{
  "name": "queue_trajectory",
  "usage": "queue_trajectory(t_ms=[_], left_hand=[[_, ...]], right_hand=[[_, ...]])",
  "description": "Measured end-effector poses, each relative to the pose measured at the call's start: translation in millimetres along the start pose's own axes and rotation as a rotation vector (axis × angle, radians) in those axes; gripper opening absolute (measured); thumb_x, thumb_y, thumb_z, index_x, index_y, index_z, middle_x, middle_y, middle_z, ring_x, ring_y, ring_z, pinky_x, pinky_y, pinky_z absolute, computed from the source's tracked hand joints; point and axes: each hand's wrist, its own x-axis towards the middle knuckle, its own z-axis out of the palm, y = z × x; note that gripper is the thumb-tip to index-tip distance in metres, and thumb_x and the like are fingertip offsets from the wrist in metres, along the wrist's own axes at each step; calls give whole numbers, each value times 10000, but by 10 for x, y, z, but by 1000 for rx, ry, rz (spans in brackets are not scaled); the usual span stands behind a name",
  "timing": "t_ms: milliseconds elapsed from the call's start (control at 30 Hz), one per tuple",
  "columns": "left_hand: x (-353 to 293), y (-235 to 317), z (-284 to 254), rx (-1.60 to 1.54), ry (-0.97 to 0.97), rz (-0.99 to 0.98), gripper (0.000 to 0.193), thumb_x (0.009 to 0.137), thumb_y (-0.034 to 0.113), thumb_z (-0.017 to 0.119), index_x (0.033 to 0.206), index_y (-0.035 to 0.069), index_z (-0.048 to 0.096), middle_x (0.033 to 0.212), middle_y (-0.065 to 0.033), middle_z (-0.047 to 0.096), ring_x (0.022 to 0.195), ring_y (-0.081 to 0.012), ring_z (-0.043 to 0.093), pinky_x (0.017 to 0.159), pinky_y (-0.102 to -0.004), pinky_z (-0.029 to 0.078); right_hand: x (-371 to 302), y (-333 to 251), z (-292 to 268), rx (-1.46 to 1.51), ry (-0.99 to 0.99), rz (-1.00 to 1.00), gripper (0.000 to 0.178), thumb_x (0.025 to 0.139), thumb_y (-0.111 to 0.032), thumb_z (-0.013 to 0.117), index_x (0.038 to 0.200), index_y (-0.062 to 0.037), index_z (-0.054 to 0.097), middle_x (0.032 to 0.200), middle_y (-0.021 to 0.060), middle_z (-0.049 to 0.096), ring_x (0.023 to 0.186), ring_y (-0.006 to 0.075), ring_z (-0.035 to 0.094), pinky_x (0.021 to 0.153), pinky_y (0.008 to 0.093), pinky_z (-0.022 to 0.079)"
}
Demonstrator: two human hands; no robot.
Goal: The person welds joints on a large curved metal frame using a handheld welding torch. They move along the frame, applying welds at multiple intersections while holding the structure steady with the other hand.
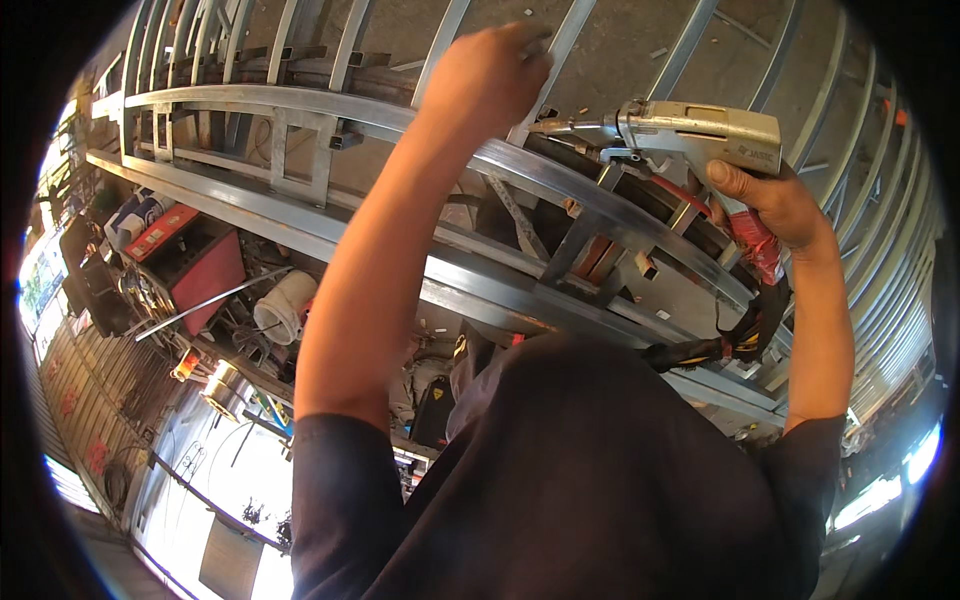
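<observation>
My right hand point(778, 205) is wrapped round the grip of a silver-grey welding gun point(690, 130), its thumb lying along the near side. The gun's thin nozzle points left and ends close to a joint between an upright bar and the curved rail point(590, 197) of a metal frame. Red wrapping point(755, 245) covers the lower grip, and a dark cable hangs from it. Beyond the rail, my left hand point(490, 80) is curled beside a slim metal bar point(568, 40). Its fingertips are partly hidden and slightly blurred, so what they hold does not show.
Long straight square tubes point(250, 215) run below the curved rail, with short crosspieces between. Parallel bars point(685, 48) fan out at the far side and right. At left stand a red machine point(205, 275) and a white bucket point(287, 305). A wire spool point(228, 388) lies nearer.
</observation>
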Motion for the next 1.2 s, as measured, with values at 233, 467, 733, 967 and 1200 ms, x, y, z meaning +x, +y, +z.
queue_trajectory(t_ms=[233, 467, 733, 967, 1200], left_hand=[[893, -258, 449, 327, -297, 8, 471, 922, 465, 715, 1162, 63, 768, 1070, -241, 771, 1029, -423, 741, 938, -503, 579], [864, -143, 336, 261, -351, -91, 439, 891, 459, 746, 1038, 50, 810, 1025, -253, 765, 997, -448, 735, 903, -526, 581], [865, -223, 375, 221, -320, -24, 438, 893, 448, 748, 1045, 42, 804, 1024, -260, 762, 998, -447, 734, 899, -524, 580], [809, -235, 369, 199, -315, -25, 431, 898, 444, 742, 1040, 42, 802, 1017, -259, 761, 995, -444, 734, 894, -525, 580], [805, -246, 377, 185, -307, -21, 424, 903, 439, 736, 1036, 42, 799, 1010, -258, 761, 991, -440, 734, 889, -526, 579]], right_hand=[[143, 89, 25, -27, -12, -15, 579, 937, -444, 832, 1281, 2, 698, 977, 92, 738, 758, 154, 677, 652, 298, 564], [213, 145, 98, 3, -69, -13, 515, 952, -424, 822, 1253, -21, 714, 949, 57, 731, 761, 142, 669, 658, 296, 547], [161, 64, 167, 7, -67, 4, 515, 958, -388, 824, 1300, -25, 696, 952, 39, 720, 764, 130, 652, 660, 297, 537], [161, 51, 164, -25, -64, -8, 518, 957, -351, 833, 1332, -27, 684, 993, 39, 724, 839, 134, 662, 690, 308, 545], [151, 65, 152, -3, -75, 43, 505, 961, -355, 826, 1332, -43, 686, 1008, 35, 721, 839, 129, 660, 702, 311, 553]])
